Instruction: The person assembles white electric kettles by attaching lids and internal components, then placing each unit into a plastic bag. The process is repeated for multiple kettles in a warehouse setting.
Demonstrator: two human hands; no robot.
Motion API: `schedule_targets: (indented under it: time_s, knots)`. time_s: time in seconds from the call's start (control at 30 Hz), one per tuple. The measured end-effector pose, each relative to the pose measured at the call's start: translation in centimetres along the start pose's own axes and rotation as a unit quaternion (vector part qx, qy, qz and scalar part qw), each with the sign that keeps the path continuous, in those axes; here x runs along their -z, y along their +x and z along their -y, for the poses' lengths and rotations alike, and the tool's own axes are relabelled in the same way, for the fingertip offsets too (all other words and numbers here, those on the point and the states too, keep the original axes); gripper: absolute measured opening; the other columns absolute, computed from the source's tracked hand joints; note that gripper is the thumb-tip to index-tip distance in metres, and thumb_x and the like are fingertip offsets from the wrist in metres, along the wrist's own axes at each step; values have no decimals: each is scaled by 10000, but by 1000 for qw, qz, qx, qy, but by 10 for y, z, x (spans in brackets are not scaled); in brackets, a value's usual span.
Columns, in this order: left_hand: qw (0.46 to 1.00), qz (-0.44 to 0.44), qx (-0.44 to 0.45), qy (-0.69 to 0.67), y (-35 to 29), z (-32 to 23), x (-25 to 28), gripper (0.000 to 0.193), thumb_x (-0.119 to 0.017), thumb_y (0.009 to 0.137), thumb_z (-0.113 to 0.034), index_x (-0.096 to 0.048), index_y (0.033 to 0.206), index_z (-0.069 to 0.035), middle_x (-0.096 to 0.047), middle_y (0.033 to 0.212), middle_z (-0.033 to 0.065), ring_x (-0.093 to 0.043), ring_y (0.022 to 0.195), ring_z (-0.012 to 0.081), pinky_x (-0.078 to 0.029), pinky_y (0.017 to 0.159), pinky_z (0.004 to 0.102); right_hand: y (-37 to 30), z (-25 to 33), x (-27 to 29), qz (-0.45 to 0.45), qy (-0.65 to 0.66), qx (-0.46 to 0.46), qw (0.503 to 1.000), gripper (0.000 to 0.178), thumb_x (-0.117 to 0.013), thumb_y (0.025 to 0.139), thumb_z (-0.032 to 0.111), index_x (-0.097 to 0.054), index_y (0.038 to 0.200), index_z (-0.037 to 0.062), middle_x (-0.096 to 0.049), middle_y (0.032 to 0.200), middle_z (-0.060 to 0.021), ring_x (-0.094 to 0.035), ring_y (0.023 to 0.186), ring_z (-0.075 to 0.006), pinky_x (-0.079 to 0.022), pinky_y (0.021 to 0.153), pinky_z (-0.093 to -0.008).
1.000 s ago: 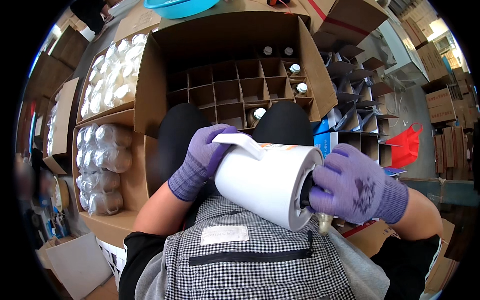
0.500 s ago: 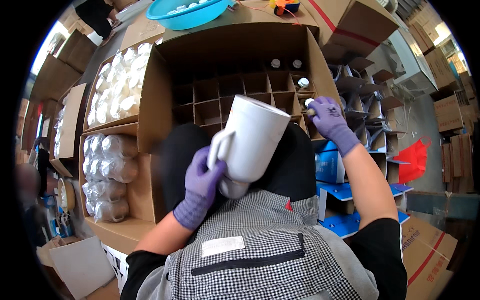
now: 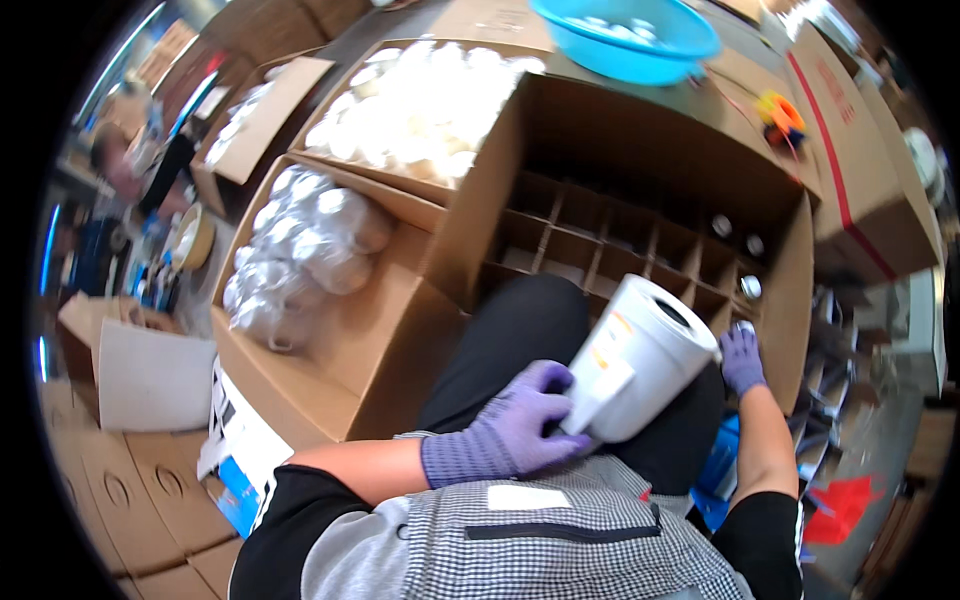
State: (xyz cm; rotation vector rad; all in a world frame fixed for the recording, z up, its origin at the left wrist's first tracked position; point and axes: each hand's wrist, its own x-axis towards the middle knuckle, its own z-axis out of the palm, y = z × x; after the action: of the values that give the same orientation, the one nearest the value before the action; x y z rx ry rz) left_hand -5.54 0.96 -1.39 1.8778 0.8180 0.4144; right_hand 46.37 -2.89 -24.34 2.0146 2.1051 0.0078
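White cylindrical container [image 3: 650,365] with side handle, one: above the person's lap, tilted, dark recessed end uppermost; taken as dial centre. Left hand [image 3: 510,425], purple glove: 8 o'clock, fingers bent about the handle, holding the container. Right hand [image 3: 742,360], purple glove: 3 o'clock, at the near right part of the divided carton [image 3: 650,125], fingertips beside a small white top; grip cannot be told. Divided carton: 12 o'clock, open, with cells; bottles with pale caps [image 3: 750,287] at 2 o'clock. Blue basin [image 3: 640,62]: 12 o'clock, beyond that carton, small white pieces inside. Open carton [image 3: 365,335]: 9 to 10 o'clock, containing clear-wrapped rounded items [image 3: 310,245]. Red-striped carton [image 3: 870,180]: 2 o'clock.
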Motion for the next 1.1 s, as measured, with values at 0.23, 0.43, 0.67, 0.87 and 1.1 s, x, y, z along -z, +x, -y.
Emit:
schedule_targets:
  time_s: [0.23,0.43,0.67,0.87,1.1]
  knots:
    - [975,135,-91,-149,-21,29,37,330,-710,914,-205,-693,1178,-8,-550,1320,228,-566,1211,354,-457,1042,398,94,104,176,-38,659,-48,749,659,-632,843,230,-479,1466,77,-513,1463,-142,-464,1379,-271,-320,1168,-404]
    - [895,-336,115,-270,-46,159,250,215,-684,917,-196,-745,1031,-24,-745,955,92,-684,823,174,-554,752,314,88,206,365,216,526,131,812,716,-687,734,324,-570,1370,15,-549,1342,-178,-541,1257,-304,-413,1095,-387]
    - [663,-557,466,179,-84,423,349,418,-765,824,-373,-693,1084,-53,-720,1071,190,-638,1105,344,-489,989,431,100,228,384,228,477,81,845,513,-706,656,294,-699,1072,-6,-657,1109,-179,-645,1029,-308,-508,941,-377]
    - [715,-602,304,185,-113,422,361,218,-717,899,-225,-710,957,-15,-714,905,148,-654,850,254,-513,801,380,93,222,362,114,476,160,857,509,-696,667,298,-704,1095,22,-630,1220,-190,-603,1137,-337,-480,995,-426]
    - [941,-311,113,-72,-53,25,321,89,-676,936,-88,-650,971,-10,-634,877,25,-620,767,106,-517,696,241,125,222,367,95,464,266,840,741,-807,701,349,-596,1324,9,-553,1367,-218,-525,1303,-373,-417,1112,-437]
